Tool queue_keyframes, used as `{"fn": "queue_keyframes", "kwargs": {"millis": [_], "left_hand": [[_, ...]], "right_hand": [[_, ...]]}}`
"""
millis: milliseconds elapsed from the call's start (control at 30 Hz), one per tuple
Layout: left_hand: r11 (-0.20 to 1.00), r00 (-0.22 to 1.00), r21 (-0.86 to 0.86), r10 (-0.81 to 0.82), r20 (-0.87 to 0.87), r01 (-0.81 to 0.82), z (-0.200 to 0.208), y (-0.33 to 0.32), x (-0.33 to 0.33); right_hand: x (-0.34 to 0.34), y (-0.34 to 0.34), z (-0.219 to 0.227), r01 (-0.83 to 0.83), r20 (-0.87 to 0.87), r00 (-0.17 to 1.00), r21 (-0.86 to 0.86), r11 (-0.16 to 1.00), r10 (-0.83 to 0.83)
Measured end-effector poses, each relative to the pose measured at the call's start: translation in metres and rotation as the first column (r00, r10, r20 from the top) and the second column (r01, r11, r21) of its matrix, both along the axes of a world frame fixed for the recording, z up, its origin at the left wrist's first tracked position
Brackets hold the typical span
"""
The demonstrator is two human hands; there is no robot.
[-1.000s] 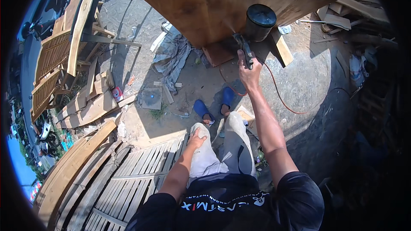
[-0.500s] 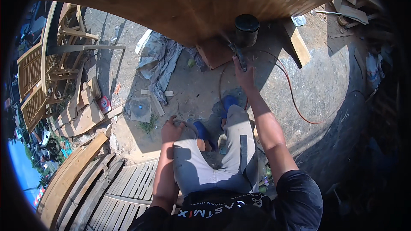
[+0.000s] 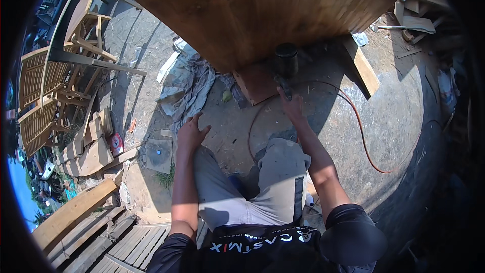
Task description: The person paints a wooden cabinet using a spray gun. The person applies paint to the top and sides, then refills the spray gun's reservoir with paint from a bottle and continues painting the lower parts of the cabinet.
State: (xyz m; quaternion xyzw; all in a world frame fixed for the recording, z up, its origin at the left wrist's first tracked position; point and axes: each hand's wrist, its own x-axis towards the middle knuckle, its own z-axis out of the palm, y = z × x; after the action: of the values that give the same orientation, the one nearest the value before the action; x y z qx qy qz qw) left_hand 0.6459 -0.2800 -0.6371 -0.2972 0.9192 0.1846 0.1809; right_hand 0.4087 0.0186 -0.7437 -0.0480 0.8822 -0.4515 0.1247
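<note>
My right hand [image 3: 291,106] is wrapped round the handle of a spray gun [image 3: 282,85]. On the gun sits a dark round paint cup [image 3: 286,59]. The gun is close to the lower part of a large brown wooden panel [image 3: 252,15], and shade hides its nozzle. My left hand [image 3: 191,132] holds nothing; its fingers are apart above my left knee. A reddish-brown hose [image 3: 357,116] curves over the ground on both sides of my right forearm. Below the panel's lower edge stands a reddish wooden block [image 3: 255,85].
A crumpled grey cloth [image 3: 187,83] lies left of the panel. Unpainted wooden chairs [image 3: 45,81] and offcuts [image 3: 93,146] are at the left, with slatted wood [image 3: 144,245] below. At right a plank [image 3: 364,65] leans out from beneath the panel; scrap wood [image 3: 417,23] is beyond it.
The view has shifted. My left hand has risen off my left knee, with its fingers spreading. The pale spray at the gun's nozzle no longer shows. My right hand still grips the gun.
</note>
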Motion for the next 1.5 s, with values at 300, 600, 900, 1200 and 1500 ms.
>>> {"fn": "queue_keyframes", "kwargs": {"millis": [300,600,900,1200,1500], "left_hand": [[0.996,0.996,0.042,-0.078,-0.035,0.079,-0.026,-0.022,-0.004],[0.993,0.993,0.052,-0.100,-0.057,0.103,-0.037,-0.022,-0.014],[0.995,0.998,0.084,-0.042,-0.043,0.046,-0.058,-0.040,-0.012],[0.996,0.998,0.078,-0.028,-0.050,0.032,-0.051,-0.035,-0.023],[0.997,0.998,0.053,-0.059,-0.034,0.061,-0.034,-0.011,-0.039]], "right_hand": [[0.030,-0.004,0.118,-0.035,-0.099,0.995,-0.089,0.995,0.027],[0.028,-0.011,0.269,-0.111,-0.366,0.931,-0.226,0.968,0.022],[-0.004,-0.019,0.407,-0.228,-0.666,0.746,-0.243,0.943,0.009],[-0.058,-0.029,0.541,-0.201,-0.787,0.611,-0.252,0.947,-0.080],[-0.092,-0.044,0.636,-0.240,-0.816,0.546,-0.371,0.897,-0.191]]}}
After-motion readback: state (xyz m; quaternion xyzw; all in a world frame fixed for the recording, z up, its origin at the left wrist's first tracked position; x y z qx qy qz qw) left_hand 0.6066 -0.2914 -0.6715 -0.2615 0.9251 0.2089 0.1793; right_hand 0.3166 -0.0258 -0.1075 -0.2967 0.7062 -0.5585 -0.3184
